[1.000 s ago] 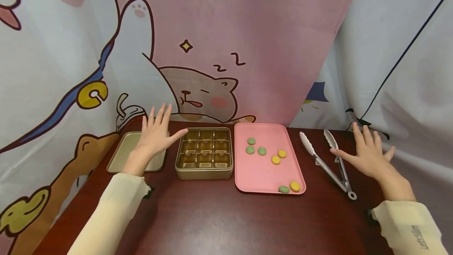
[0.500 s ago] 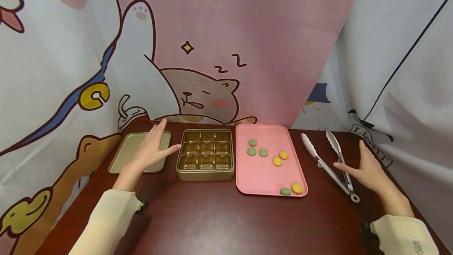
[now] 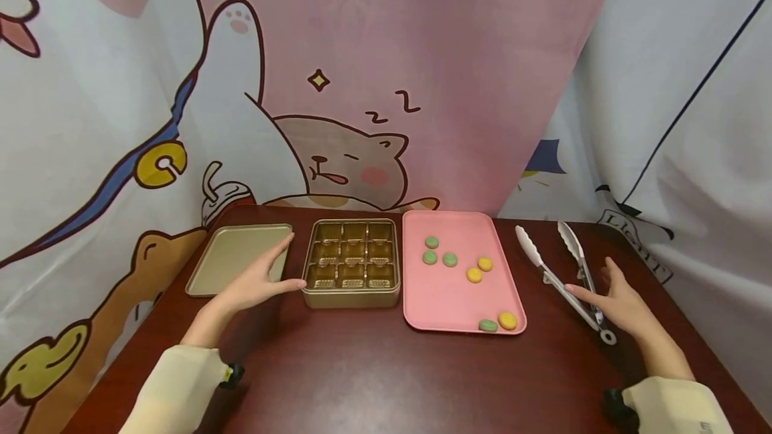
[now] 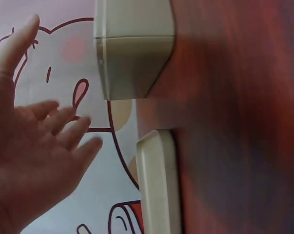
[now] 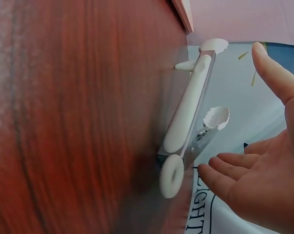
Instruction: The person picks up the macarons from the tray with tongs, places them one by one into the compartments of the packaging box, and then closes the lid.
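Observation:
My left hand (image 3: pixel 250 285) hovers between a flat gold lid (image 3: pixel 232 253) and a gold tin (image 3: pixel 352 299) with a divided insert; its thumb tip overlaps the tin's near left corner in the head view, contact unclear. In the left wrist view, the fingers of that hand (image 4: pixel 42 141) are spread and hold nothing. Over the handle end of metal tongs (image 3: pixel 563 291) with pale scalloped tips hangs my right hand (image 3: pixel 624 303). The right wrist view has this hand (image 5: pixel 264 180) beside the tongs (image 5: pixel 188 105), apart from them, thumb and fingers parted.
A pink tray (image 3: pixel 446 303) lies between the tin and the tongs. On it are several small green macarons (image 3: pixel 449 260) and yellow macarons (image 3: pixel 485 264), two near its front right corner. A printed cloth (image 3: pixel 470 86) hangs behind the dark red table (image 3: pixel 392 380).
Both hands have come down toward the table. The left now sits lower beside the tin, and the right has lowered and shifted left over the tongs. Nothing was picked up.

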Demonstrator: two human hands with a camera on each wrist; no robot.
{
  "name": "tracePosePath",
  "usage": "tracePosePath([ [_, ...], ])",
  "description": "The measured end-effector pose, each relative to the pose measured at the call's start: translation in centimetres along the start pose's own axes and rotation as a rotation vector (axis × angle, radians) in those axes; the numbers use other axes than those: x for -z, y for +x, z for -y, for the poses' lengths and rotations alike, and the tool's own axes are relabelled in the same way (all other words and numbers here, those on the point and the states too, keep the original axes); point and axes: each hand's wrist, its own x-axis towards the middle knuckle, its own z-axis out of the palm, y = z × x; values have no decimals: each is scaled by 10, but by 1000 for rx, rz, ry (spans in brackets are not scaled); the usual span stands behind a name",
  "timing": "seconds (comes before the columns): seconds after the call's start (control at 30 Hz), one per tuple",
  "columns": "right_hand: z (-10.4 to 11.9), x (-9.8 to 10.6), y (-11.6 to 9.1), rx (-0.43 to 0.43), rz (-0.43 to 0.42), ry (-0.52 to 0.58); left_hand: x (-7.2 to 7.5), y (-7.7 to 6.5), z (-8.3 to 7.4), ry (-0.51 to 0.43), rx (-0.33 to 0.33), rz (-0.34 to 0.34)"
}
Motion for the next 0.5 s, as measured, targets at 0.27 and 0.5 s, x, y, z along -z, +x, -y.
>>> tracePosePath([
  [0.27,-4,-8,0,-10,32,40,-17,-6,11,-58,-74,93],
  [0.5,-9,-14,3,-15,19,5,-22,-8,14,-76,-79,115],
])
